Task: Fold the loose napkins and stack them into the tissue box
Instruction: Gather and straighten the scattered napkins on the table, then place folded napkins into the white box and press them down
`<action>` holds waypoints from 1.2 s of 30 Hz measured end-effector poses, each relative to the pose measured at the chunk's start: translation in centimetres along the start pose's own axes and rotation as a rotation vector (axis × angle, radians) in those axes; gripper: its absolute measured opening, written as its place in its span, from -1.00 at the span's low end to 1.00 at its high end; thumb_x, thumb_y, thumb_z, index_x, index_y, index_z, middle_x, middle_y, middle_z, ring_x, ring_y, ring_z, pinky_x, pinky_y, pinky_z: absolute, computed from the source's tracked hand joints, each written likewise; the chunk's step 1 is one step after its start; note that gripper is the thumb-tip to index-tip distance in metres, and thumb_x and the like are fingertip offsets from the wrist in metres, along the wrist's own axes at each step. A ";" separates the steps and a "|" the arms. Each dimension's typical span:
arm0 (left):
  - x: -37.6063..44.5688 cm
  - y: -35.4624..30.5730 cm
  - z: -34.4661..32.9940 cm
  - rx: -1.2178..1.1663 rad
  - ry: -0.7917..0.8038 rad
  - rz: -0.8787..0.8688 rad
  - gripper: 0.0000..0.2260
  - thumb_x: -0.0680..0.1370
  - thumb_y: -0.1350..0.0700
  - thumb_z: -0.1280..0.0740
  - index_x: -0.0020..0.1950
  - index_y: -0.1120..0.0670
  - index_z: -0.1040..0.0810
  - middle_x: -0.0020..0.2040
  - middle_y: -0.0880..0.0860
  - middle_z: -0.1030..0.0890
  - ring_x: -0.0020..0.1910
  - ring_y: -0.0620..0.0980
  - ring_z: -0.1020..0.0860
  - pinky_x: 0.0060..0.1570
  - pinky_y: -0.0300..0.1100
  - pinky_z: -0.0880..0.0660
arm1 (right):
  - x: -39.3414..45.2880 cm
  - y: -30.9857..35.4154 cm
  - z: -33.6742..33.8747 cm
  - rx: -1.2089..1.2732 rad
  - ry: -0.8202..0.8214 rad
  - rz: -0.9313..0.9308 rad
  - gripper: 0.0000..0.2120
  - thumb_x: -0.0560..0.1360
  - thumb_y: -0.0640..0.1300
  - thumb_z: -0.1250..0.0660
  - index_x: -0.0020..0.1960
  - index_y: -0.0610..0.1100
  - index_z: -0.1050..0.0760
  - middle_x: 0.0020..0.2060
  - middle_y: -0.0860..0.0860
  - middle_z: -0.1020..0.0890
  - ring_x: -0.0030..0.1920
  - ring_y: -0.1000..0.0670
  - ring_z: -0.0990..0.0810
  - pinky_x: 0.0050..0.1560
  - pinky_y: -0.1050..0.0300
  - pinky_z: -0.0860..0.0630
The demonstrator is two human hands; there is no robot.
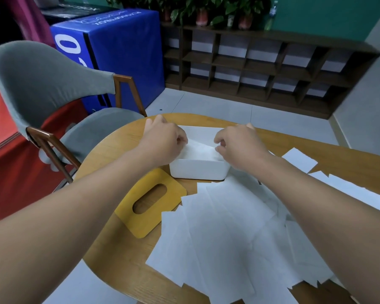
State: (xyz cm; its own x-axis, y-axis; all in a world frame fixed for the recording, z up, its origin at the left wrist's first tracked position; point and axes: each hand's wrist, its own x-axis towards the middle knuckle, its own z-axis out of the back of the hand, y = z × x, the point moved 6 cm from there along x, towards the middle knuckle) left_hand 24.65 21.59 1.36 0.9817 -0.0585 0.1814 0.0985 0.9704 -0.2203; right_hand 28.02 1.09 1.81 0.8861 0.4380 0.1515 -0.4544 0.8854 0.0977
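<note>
A white open tissue box (198,170) stands on the round wooden table (110,150). A folded white napkin (199,150) lies inside the box. My left hand (165,139) pinches its left end and my right hand (237,143) pinches its right end, both over the box opening. Several loose white napkins (228,227) lie spread over the table in front of the box, reaching under my right forearm. The box's yellow lid (150,202) with an oval slot lies flat to the left of the pile.
A grey chair (42,84) with wooden arms stands at the table's left. Behind it are a blue covered stand (123,53) and a red surface (11,172). A dark cubby shelf (261,69) lines the far wall. More napkins (298,160) lie at the table's right.
</note>
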 end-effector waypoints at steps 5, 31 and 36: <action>0.2 -0.2 -0.7 -0.005 -0.021 0.002 -0.76 0.76 0.03 -0.34 0.38 -0.14 -0.71 0.22 -0.13 -0.69 0.24 0.04 -0.35 0.23 -0.05 -0.35 | 0.9 2.8 -0.9 0.125 0.202 0.133 -0.71 0.74 -0.06 -0.31 0.42 0.06 -0.64 0.32 0.02 -0.68 0.39 -0.11 -0.54 0.28 0.01 -0.44; 0.5 0.7 -1.6 -0.143 -0.001 0.043 -0.56 0.66 0.10 -0.47 0.55 -0.04 -0.59 0.39 -0.05 -0.65 0.42 0.10 -0.41 0.42 0.02 -0.38 | 4.2 4.6 -5.6 0.349 0.575 0.095 -0.57 0.68 -0.21 -0.41 0.53 0.01 -0.57 0.45 0.10 -0.62 0.46 -0.01 -0.57 0.40 0.09 -0.49; 0.5 0.7 -1.5 -0.116 -0.008 0.016 -0.60 0.67 0.01 -0.46 0.52 -0.08 -0.61 0.34 -0.10 -0.68 0.39 0.09 -0.41 0.39 0.02 -0.36 | 4.4 4.0 -4.7 0.354 0.501 0.108 -0.51 0.60 -0.23 -0.53 0.48 0.08 -0.61 0.46 0.13 -0.62 0.46 -0.01 -0.56 0.32 0.08 -0.53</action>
State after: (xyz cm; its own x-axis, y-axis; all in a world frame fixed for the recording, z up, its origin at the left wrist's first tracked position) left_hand 25.50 21.86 -0.12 0.9820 -0.0410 0.1846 0.1017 0.9375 -0.3327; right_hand 30.53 7.28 -1.78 0.7294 0.6182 -0.2929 -0.4709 0.7644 0.4404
